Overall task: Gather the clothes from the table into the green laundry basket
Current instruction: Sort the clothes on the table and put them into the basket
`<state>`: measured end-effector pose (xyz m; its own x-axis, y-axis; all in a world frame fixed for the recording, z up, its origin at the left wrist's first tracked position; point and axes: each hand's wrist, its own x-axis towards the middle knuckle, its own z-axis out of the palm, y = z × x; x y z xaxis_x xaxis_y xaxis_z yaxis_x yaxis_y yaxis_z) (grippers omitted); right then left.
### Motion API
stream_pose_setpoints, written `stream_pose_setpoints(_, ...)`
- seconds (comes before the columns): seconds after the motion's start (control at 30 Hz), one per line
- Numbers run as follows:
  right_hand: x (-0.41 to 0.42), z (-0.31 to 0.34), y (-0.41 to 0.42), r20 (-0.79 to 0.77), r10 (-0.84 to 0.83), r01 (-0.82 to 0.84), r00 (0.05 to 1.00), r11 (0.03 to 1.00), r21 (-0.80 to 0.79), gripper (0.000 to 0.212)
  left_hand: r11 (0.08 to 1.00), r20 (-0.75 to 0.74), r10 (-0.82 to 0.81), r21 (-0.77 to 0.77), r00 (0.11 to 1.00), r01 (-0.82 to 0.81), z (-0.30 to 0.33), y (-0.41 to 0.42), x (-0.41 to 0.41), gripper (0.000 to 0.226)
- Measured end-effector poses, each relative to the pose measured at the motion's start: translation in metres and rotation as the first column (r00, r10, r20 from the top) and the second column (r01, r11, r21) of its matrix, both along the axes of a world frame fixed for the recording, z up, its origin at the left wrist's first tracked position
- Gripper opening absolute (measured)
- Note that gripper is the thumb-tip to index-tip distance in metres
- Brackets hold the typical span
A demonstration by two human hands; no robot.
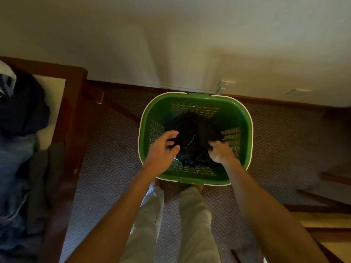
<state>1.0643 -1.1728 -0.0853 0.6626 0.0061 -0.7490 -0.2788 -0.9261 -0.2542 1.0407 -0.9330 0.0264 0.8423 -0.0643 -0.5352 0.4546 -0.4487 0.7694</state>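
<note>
Nearest the camera, the person's legs in pale trousers (193, 221) stand on patterned carpet (106, 168), with both bare forearms reaching forward over them. The left hand (163, 149) hangs above the near left part of the green laundry basket (245, 118), its fingers loosely curled and spread, just at the edge of the dark garment (191, 130); whether it actually pinches the cloth cannot be told. The right hand (220, 151) is clenched around a bunched fold of that same dark garment over the near right part of the basket. The garment hangs down into the basket's middle, over a plaid cloth (191, 158) lying on the basket floor toward its near wall. The basket stands on the carpet just in front of the feet, its far rim close to the skirting board and the pale wall (171, 44). Off to the left, a dark wooden table (72, 111) carries a heap of clothes (20, 130) along its left side: dark items toward the far end, blue denim nearer. Low on the wall beyond the basket's far right corner sits a white socket (226, 83).
</note>
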Motion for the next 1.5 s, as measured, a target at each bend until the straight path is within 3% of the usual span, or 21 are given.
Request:
stream_pose_setpoints(0.03, -0.006, -0.005, -0.009, -0.172, 0.015, -0.014, 0.985, 1.000, 0.009, 0.047, 1.000, -0.009, 0.008, 0.016, 1.000, -0.008, -0.001, 0.003, -0.005, 0.042)
stream_pose_setpoints(0.07, -0.012, -0.005, -0.014, -0.223, -0.013, 0.023, 0.975, 0.999, 0.043, 0.046, 0.999, -0.023, 0.024, 0.029, 0.999, -0.023, -0.001, 0.007, -0.010, 0.041)
stream_pose_setpoints(0.2, -0.023, 0.027, -0.004, -0.174, -0.202, 0.236, 0.964, 0.950, 0.204, 0.042, 0.993, -0.064, 0.115, 0.038, 0.991, -0.113, 0.014, 0.016, -0.031, 0.041)
stream_pose_setpoints(0.27, -0.020, 0.054, 0.014, -0.161, -0.202, 0.240, 0.966, 0.932, 0.272, 0.042, 0.986, -0.048, 0.161, 0.045, 0.986, -0.158, 0.030, 0.020, -0.039, 0.041)
stream_pose_setpoints(0.4, -0.011, 0.120, 0.078, 0.038, -0.105, 0.079, 0.994, 0.904, 0.420, 0.043, 0.954, 0.018, 0.292, 0.059, 0.956, -0.293, 0.070, 0.038, -0.052, 0.041)
stream_pose_setpoints(0.57, -0.015, 0.205, 0.172, 0.323, 0.009, -0.195, 0.946, 0.813, 0.549, 0.040, 0.871, 0.135, 0.477, 0.064, 0.869, -0.488, 0.122, 0.082, -0.087, 0.036)
stream_pose_setpoints(0.7, -0.046, 0.246, 0.245, 0.424, 0.097, -0.359, 0.901, 0.714, 0.601, 0.029, 0.793, 0.254, 0.561, 0.106, 0.788, -0.599, 0.152, 0.135, -0.141, 0.019)
stream_pose_setpoints(0.9, -0.127, 0.278, 0.360, 0.576, 0.145, -0.539, 0.804, 0.587, 0.604, 0.022, 0.681, 0.447, 0.609, 0.128, 0.655, -0.721, 0.188, 0.238, -0.252, 0.021)
stream_pose_setpoints(1.07, -0.211, 0.283, 0.469, 0.622, 0.299, -0.683, 0.723, 0.442, 0.582, 0.027, 0.477, 0.571, 0.620, 0.269, 0.538, -0.836, 0.190, 0.325, -0.345, 0.032)
stream_pose_setpoints(1.13, -0.239, 0.281, 0.508, 0.647, 0.336, -0.725, 0.685, 0.405, 0.557, 0.034, 0.394, 0.493, 0.642, 0.443, 0.587, -0.805, 0.180, 0.357, -0.377, 0.055)
stream_pose_setpoints(1.23, -0.278, 0.274, 0.553, 0.679, 0.382, -0.777, 0.627, 0.374, 0.507, 0.039, 0.450, 0.155, 0.715, 0.643, 0.681, -0.619, 0.139, 0.381, -0.430, 0.098)
stream_pose_setpoints(1.27, -0.290, 0.269, 0.564, 0.686, 0.422, -0.804, 0.593, 0.363, 0.471, 0.042, 0.463, 0.109, 0.722, 0.657, 0.683, -0.595, 0.124, 0.380, -0.446, 0.102)
stream_pose_setpoints(1.4, -0.316, 0.250, 0.597, 0.666, 0.554, -0.865, 0.500, 0.362, 0.348, 0.055, 0.416, 0.155, 0.709, 0.696, 0.687, -0.586, 0.096, 0.385, -0.479, 0.091)
stream_pose_setpoints(1.5, -0.316, 0.246, 0.622, 0.667, 0.610, -0.899, 0.427, 0.365, 0.241, 0.065, 0.364, 0.151, 0.755, 0.713, 0.638, -0.599, 0.096, 0.407, -0.492, 0.087)
